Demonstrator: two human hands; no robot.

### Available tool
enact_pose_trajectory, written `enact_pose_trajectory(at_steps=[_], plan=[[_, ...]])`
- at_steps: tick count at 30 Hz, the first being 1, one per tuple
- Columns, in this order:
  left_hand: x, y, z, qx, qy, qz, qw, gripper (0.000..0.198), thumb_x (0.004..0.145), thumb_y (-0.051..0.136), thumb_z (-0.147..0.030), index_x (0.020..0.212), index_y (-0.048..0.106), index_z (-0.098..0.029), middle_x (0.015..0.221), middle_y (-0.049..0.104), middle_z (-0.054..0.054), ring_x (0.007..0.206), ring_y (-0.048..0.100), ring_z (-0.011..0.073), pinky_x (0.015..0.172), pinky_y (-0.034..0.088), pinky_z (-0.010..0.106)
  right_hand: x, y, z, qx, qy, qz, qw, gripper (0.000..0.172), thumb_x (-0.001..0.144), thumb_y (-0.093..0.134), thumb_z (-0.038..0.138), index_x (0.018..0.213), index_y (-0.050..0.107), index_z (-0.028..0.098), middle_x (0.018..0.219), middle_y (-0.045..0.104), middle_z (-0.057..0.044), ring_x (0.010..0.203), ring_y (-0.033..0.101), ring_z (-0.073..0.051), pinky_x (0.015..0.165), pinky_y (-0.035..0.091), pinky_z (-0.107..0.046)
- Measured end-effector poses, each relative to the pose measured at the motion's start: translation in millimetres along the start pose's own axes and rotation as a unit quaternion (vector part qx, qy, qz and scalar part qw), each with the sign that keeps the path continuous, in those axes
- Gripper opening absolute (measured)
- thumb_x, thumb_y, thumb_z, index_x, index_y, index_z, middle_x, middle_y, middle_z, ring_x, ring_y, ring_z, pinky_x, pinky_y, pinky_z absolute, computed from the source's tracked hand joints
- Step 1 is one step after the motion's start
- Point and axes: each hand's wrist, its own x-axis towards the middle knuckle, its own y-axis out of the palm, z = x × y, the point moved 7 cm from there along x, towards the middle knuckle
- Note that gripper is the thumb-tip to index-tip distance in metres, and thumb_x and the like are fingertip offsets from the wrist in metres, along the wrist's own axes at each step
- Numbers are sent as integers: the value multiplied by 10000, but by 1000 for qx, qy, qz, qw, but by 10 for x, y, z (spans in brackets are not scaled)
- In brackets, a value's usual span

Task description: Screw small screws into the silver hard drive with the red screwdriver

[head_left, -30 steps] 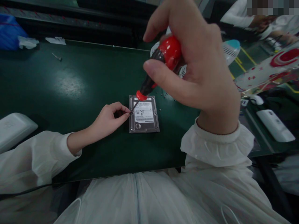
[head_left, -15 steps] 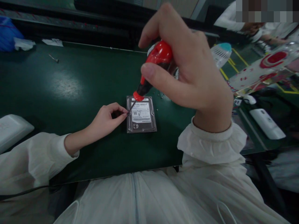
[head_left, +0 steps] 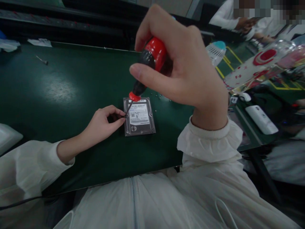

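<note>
A hard drive (head_left: pixel 140 122) with a white label lies flat on the green work table. My right hand (head_left: pixel 183 63) is closed round the red and black handle of a screwdriver (head_left: pixel 149 66), which leans with its thin shaft pointing down to the drive's left edge. At that edge the thumb and fingertips of my left hand (head_left: pixel 105 124) are pinched together beside the screwdriver's tip. Whatever sits between these fingertips is too small to make out. Several tiny screws (head_left: pixel 156 95) lie on the table just right of the drive, partly behind my right hand.
A pin-like metal piece (head_left: pixel 42 60) and a white scrap (head_left: pixel 40 42) lie at the far left. A white object (head_left: pixel 9 136) stands at the left edge. On the right are a clear bottle (head_left: pixel 259 63) and a white device (head_left: pixel 262 119). Another person's hands (head_left: pixel 247 25) are beyond.
The screwdriver handle has turned in my right hand, so more of its black side shows. The whole view has shifted a little; my left hand stays at the drive's left edge.
</note>
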Motion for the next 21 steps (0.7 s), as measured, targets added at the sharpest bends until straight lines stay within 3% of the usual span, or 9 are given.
enact_pose_trajectory(at_steps=[4, 8, 10, 14, 16, 19, 21], plan=[[3, -7, -15, 0, 0, 2, 1000, 257, 832, 673, -431, 929, 765, -211, 832, 734, 27, 701, 637, 188, 658, 514, 302, 6, 5, -29, 17, 15, -4, 1000, 503, 1035, 326, 600, 1128, 614, 198, 1123, 667, -34, 916, 590, -139, 896, 465, -309], [1, 2, 10, 0, -12, 2, 1000, 278, 832, 664, -454, 937, 761, -215, 838, 740, 32, 715, 647, 195, 656, 521, 304, -8, 15, -17, 27, -6, -11, 1000, 380, 959, 438, 421, 1114, 636, 136, 1059, 641, -52, 825, 524, -136, 850, 445, -323], [1, 4, 19, 1, -15, 1, 1000, 278, 839, 661, -457, 946, 757, -219, 857, 746, 30, 741, 659, 198, 675, 531, 304, -15, 19, -7, 50, -10, -8, 999, 439, 918, 461, 419, 1150, 642, 93, 1049, 608, -66, 794, 484, -128, 814, 420, -323], [7, 1, 13, -4, -12, -2, 1000, 256, 836, 666, -445, 931, 749, -222, 861, 750, 26, 758, 670, 201, 700, 541, 311, -8, 4, -17, 59, 12, -18, 998, 508, 1040, 341, 544, 1095, 638, 137, 988, 608, -34, 795, 488, -109, 813, 399, -294], [9, 3, 10, -5, -9, 1, 1000, 255, 840, 666, -439, 930, 750, -217, 860, 750, 30, 755, 672, 201, 691, 537, 312, -3, 5, -24, 45, 23, -19, 999, 442, 1056, 347, 507, 1030, 630, 168, 935, 616, -14, 795, 501, -105, 817, 392, -288], [9, 8, 24, -5, -11, 6, 1000, 258, 850, 666, -439, 943, 752, -214, 881, 755, 36, 767, 678, 203, 669, 528, 305, -6, 9, -8, 52, 10, -24, 998, 371, 1004, 399, 411, 1084, 641, 142, 944, 609, -24, 736, 441, -107, 797, 380, -313], [5, 8, 34, -8, -13, 6, 1000, 256, 852, 670, -441, 948, 750, -217, 873, 751, 31, 755, 674, 199, 659, 524, 301, -12, 27, -22, 65, 5, -26, 998, 453, 925, 409, 379, 1159, 650, 75, 1012, 603, -62, 716, 398, -115, 768, 365, -346]])
